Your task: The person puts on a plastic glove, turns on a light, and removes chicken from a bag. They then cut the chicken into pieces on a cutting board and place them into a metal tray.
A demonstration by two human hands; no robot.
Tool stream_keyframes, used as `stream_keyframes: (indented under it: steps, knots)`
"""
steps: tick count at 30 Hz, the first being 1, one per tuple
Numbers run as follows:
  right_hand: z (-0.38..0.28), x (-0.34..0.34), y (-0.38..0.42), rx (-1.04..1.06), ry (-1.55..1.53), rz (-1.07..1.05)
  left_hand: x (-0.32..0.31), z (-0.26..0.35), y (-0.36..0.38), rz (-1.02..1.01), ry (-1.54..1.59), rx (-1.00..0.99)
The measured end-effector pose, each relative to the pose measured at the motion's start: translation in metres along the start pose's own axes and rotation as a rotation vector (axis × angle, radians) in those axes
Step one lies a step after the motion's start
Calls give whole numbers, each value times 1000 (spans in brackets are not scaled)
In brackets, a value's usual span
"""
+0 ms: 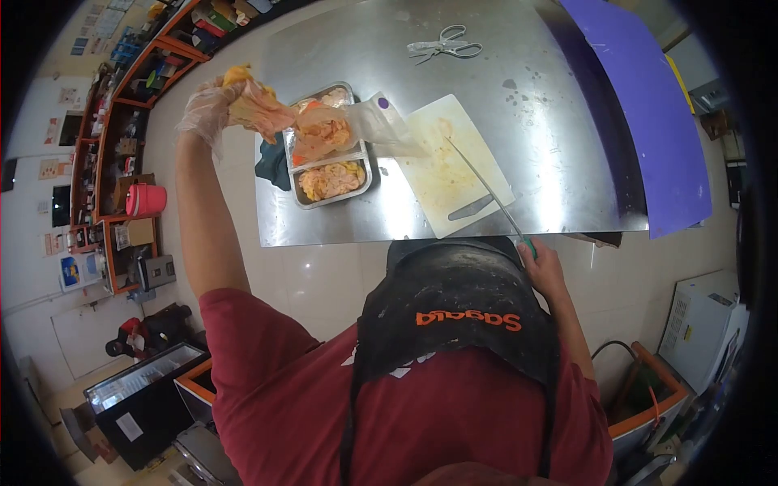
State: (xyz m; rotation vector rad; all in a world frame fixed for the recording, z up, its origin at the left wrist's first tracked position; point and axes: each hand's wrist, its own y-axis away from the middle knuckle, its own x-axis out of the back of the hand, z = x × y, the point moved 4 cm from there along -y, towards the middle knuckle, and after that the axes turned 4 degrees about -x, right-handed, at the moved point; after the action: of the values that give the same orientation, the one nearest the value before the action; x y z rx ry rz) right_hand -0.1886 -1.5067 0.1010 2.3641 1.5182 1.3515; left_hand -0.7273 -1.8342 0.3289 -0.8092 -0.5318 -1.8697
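My left hand (204, 116), in a clear plastic glove, is closed on a piece of raw chicken (261, 110) with yellow skin, lifted beside the table's left edge. Just right of it, a metal tray (367, 180) holds more raw chicken (331, 180). Over the tray's middle lies a clear plastic bag (387, 130), with chicken showing in or under its left part. My bare right hand (541, 266) grips the green handle of a long knife (486, 183) at the front edge. Its blade reaches over a white cutting board (442, 154) with stains on it.
Kitchen scissors (446, 44) lie at the back of the steel table (356, 49). A purple sheet (648, 105) covers the right side. A dark cloth (274, 162) hangs at the left edge by the tray. Orange-edged shelves (109, 162) with a pink bucket (146, 199) stand left.
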Motion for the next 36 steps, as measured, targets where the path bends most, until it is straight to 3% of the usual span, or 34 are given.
stream_keyframes:
  steps: [9, 12, 16, 19, 21, 22, 24, 25, 26, 30, 32, 35, 36]
  knots:
    - [0, 4, 1, 42, -40, 36, -21, 115, 52, 151, 468, -73]
    - [1, 7, 5, 76, -79, 91, -52, 128, 55, 34, 814, -152]
    - [8, 13, 5, 56, -142, 86, -115, 149, 86, -122, 1038, -62]
    - [11, 16, 1, 20, -182, 68, -175, 132, 103, -118, 1038, 114]
    - [15, 14, -5, -17, -213, 38, -215, 113, 117, -140, 773, 46]
    - [17, 10, -9, -41, -232, 13, -239, 96, 122, -130, 639, 103]
    - [13, 5, -10, -151, -260, -74, -293, 40, 128, -136, 665, 173]
    - [3, 5, -9, -236, -268, -135, -325, 2, 129, -150, 826, 190]
    - [-3, 2, -9, -318, -277, -197, -332, -7, 130, -131, 844, 148]
    - [1, -43, -39, -137, -253, -319, -326, -7, 148, -30, 665, -33]
    - [-22, -52, -52, -98, -214, -418, -317, 0, 155, -50, 786, 74]
    - [-56, -51, -52, -310, -210, -472, -316, -8, 163, 22, 747, -43]
    - [-61, -55, -53, -303, -226, -448, -317, -13, 163, 35, 587, -119]
